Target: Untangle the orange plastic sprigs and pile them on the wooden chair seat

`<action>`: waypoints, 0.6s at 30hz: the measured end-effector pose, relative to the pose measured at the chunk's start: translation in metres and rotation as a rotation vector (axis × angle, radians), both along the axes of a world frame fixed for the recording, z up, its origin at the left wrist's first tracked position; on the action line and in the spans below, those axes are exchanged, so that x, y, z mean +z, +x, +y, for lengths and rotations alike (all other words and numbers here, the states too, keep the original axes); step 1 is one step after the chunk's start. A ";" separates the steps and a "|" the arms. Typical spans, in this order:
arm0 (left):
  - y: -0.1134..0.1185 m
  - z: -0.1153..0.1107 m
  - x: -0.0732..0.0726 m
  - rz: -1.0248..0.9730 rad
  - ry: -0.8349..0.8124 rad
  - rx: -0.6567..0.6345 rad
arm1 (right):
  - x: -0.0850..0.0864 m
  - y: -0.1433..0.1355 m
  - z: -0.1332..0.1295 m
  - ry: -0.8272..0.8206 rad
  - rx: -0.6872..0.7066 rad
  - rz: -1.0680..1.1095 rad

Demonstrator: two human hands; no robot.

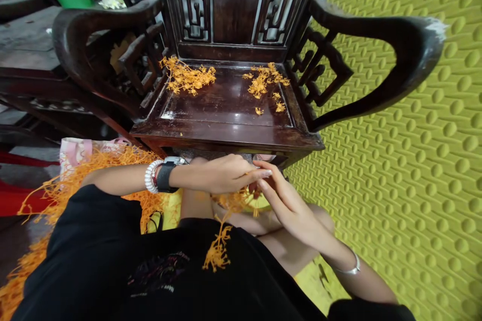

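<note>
and now left hand [228, 174] and right hand [289, 205] meet tip to tip, grip hidden, can't tell, orange sprig [218, 251] dangling below them, chair seat [229, 133] edge just beyond, open between two orange clusters [190, 77].

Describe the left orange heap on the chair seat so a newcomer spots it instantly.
Find the dark wooden armchair straight ahead. On its seat, look toward the back left. The orange heap there is a dense tangle, while the right-hand cluster is looser, with separate bits around it.

Orange sprig [217, 256], stringy, branched, dangling
</note>
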State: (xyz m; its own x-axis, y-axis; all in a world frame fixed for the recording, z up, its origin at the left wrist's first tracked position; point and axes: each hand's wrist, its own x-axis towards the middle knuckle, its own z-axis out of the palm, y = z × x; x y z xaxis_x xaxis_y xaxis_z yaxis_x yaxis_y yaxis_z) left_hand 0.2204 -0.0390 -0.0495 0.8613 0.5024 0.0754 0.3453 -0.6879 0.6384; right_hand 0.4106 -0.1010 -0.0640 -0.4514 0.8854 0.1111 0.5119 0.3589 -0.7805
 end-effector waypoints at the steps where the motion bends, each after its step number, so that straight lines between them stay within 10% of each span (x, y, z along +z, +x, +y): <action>1: -0.001 -0.001 0.000 -0.004 0.019 0.031 | 0.001 -0.002 0.000 -0.033 0.008 0.011; 10: -0.023 -0.006 -0.007 -0.055 0.991 0.175 | 0.010 0.002 0.002 0.147 0.149 -0.178; 18: -0.039 -0.052 0.018 -0.115 0.939 0.106 | 0.018 0.028 -0.012 0.240 0.490 -0.331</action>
State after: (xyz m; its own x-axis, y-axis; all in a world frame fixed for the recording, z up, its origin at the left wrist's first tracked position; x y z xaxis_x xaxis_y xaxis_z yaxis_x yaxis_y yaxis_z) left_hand 0.1811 -0.0912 -0.0316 0.7772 0.2683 0.5693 0.4046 -0.9058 -0.1255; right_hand 0.4390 -0.1132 -0.0456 -0.8419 0.5356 0.0662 0.4446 0.7578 -0.4776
